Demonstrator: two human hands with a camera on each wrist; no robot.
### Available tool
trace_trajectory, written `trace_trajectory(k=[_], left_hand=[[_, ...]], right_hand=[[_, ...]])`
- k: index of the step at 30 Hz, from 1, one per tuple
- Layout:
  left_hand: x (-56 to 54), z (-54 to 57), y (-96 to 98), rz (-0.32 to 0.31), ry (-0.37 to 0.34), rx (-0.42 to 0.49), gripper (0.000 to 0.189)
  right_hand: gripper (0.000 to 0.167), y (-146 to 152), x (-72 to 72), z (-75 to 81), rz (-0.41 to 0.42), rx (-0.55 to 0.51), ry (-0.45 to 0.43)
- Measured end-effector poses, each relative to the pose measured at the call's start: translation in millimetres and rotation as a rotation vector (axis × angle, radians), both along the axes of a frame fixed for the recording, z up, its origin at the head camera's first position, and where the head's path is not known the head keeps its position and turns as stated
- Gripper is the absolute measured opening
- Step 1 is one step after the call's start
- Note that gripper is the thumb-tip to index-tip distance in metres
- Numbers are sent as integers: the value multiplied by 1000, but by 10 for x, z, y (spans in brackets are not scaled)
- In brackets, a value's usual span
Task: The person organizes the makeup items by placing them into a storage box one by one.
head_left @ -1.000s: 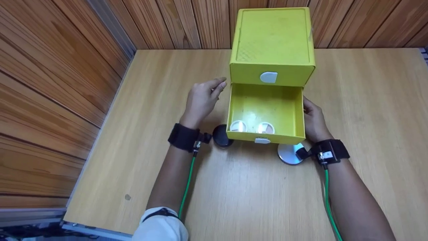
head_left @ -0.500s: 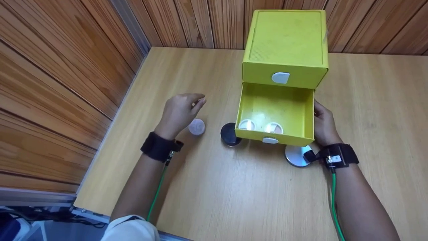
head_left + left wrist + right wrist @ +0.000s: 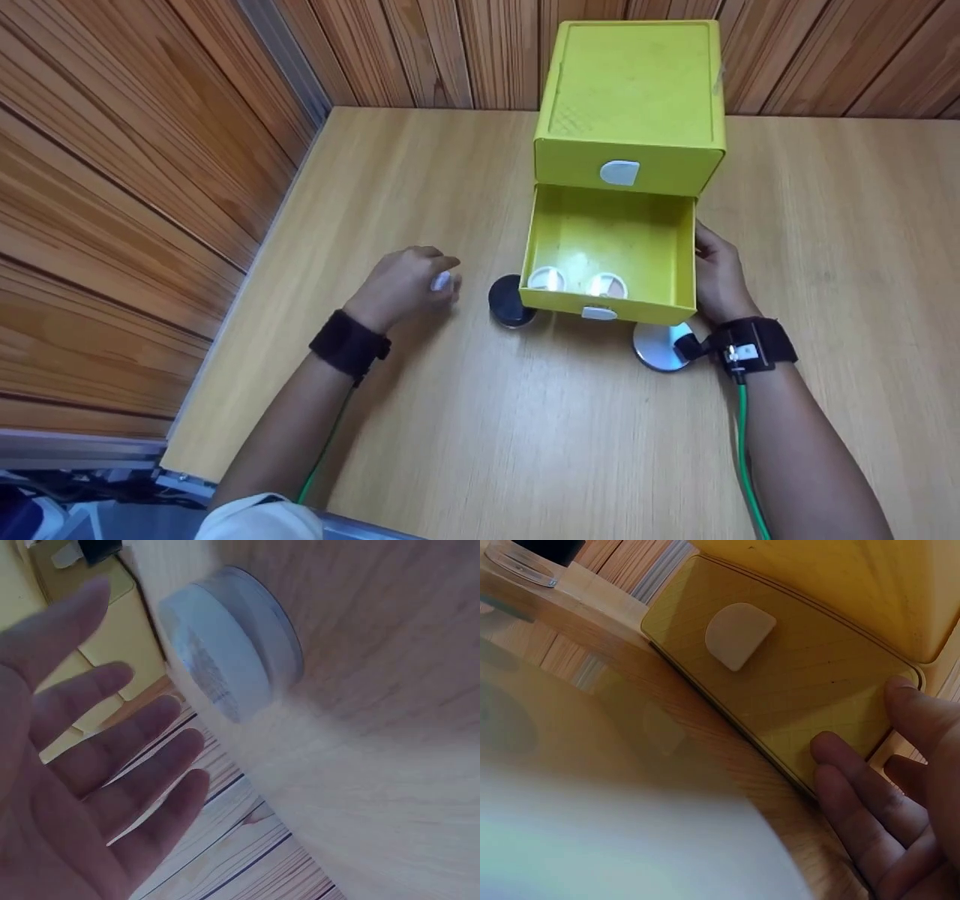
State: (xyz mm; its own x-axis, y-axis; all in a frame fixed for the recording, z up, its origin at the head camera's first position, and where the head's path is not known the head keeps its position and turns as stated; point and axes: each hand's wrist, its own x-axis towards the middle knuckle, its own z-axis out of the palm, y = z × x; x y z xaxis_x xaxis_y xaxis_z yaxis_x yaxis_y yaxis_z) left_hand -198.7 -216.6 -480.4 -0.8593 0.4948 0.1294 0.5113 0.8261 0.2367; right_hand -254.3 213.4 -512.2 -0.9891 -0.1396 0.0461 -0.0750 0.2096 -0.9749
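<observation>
My left hand is at a small round clear-and-white container on the table, left of the yellow drawer cabinet. In the left wrist view its fingers are spread, with a gap between them and the container. My right hand is against the cabinet's right side, beside the pulled-out drawer. The right wrist view shows its thumb and fingers touching the corner of a lower yellow front with a white knob. Two white round pieces lie inside the drawer.
A black-lidded round jar stands by the drawer's left front corner. A shiny silver-white disc-topped thing sits near the right wrist. Wood-panelled walls border the table at the left and back. Green cables run from both wrist bands.
My left hand has moved left from beside the cabinet, then over the small round container, which was uncovered half a second ago. The right hand stays at the cabinet's side.
</observation>
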Motion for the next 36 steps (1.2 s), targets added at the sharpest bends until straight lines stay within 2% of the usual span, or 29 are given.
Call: trace_trajectory(k=[4,10,16,21,26,32,36], left_hand=[[-6,-26,-24,-17,-62,-9,51],[3,-49,-44,10,-165,-8,61],[-9,-78,-60,-5,-144,-16,50],[-24,-41,-84,-17,-117,-17,41],[-43,122,-106,-19,-64,-17,41],[-80,411,-71,-31,-6,-14,47],[-85,616,0,-53,45,6,46]], right_hand=[[40,2,-1,2,4,-31,-8],[41,6,-9,-3,19,-25,3],[45,15,-9,-23,20,-52,-11],[45,10,-22,-50,20,-107,-8],[46,10,-37,-65,26,-142,-28],[47,26,-46,-62,21,-114,-36],[48,49,-80,-143,25,-125,-45]])
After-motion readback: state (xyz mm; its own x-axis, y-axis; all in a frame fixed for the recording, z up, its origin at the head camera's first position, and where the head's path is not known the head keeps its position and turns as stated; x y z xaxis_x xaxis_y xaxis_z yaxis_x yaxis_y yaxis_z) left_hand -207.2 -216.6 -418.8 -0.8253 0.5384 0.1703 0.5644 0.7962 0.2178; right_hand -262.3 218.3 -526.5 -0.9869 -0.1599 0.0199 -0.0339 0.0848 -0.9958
